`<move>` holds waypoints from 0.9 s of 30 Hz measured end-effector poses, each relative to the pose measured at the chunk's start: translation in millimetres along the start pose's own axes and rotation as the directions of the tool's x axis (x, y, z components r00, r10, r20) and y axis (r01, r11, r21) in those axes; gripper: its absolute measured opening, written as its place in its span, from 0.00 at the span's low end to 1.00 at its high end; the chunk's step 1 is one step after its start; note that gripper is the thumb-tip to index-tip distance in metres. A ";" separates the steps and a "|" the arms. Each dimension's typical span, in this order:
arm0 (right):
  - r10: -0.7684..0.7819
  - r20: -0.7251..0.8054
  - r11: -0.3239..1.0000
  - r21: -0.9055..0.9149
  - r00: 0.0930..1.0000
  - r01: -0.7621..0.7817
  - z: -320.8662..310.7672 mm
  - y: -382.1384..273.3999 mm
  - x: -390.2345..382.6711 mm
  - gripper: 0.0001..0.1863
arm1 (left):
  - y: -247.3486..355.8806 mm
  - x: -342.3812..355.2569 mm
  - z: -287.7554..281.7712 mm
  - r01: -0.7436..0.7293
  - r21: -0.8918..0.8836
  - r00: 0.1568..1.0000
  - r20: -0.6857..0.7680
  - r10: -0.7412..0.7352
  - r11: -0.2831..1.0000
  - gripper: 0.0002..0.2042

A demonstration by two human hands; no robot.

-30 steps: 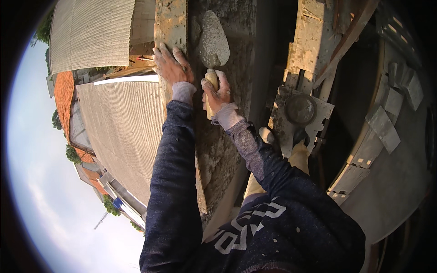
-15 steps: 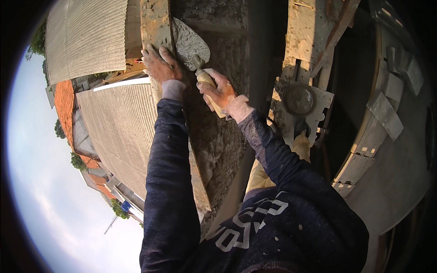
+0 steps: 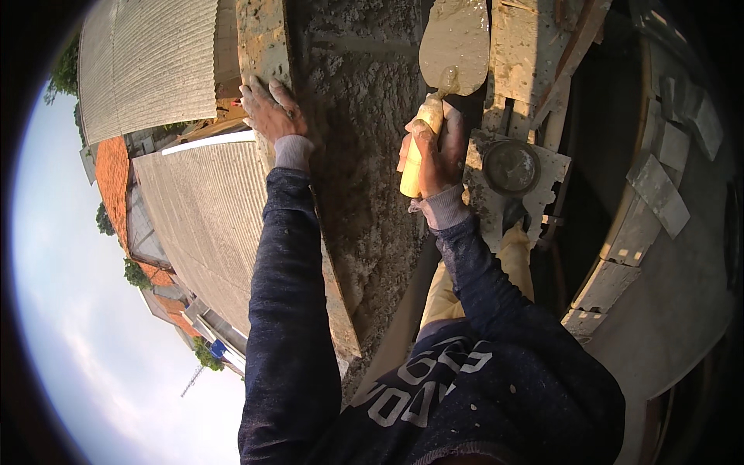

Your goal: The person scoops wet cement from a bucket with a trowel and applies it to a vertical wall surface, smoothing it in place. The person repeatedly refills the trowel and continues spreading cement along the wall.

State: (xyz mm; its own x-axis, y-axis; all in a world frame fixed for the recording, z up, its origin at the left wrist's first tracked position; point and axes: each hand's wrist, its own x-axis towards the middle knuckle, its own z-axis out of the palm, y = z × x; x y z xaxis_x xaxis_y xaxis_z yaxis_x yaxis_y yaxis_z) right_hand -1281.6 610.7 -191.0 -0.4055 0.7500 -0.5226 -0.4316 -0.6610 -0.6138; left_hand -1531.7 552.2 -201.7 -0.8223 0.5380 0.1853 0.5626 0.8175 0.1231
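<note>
My right hand (image 3: 435,147) is wrapped around the pale yellow handle of a trowel (image 3: 457,46). The trowel's broad blade points away from me and is coated with wet grey mortar. It is over the right edge of a rough mortar-covered wall top (image 3: 360,155). My left hand (image 3: 275,112) lies with its fingers stretched out on a long, mortar-stained wooden board (image 3: 265,43). That board runs along the wall's left side.
Right of the wall, a round mortar-smeared container (image 3: 511,167) sits on worn planks (image 3: 521,58). Corrugated roofing sheets (image 3: 205,205) and orange tiled roofs (image 3: 113,182) spread out on the left. Flat grey pieces (image 3: 659,198) lie at the far right.
My right hand has swung the trowel rightward, away from the board. The blade, earlier beside the board, is now over the wall's right edge. My left hand has stayed in place.
</note>
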 end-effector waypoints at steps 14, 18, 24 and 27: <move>0.127 0.132 0.976 -0.196 0.983 -0.100 56.9 57.0 -30.3 0.23 | -15.9 -1.3 7.0 -0.047 -0.010 0.998 -0.037 0.046 0.999 0.30; 0.340 0.173 0.940 -0.024 0.924 -0.341 24.3 47.3 6.2 0.24 | -1.6 0.4 2.5 -0.052 -0.021 0.998 -0.027 0.052 0.998 0.30; 0.558 0.402 0.814 -0.096 0.726 -0.573 17.8 46.5 35.1 0.19 | -2.3 -2.2 1.5 -0.056 -0.017 0.998 -0.031 0.055 0.998 0.30; 0.597 0.413 0.794 -0.186 0.688 -0.578 3.5 70.0 29.6 0.19 | -0.8 0.2 5.0 -0.065 -0.019 0.998 -0.025 0.064 0.998 0.30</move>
State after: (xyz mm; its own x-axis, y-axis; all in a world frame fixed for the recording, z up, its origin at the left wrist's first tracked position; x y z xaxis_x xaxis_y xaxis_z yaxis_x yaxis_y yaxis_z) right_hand -1326.7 586.5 -247.4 -0.8691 0.1114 -0.4819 0.0415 -0.9544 -0.2955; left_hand -1532.7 552.7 -206.6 -0.7821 0.5841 0.2172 0.6162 0.7768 0.1296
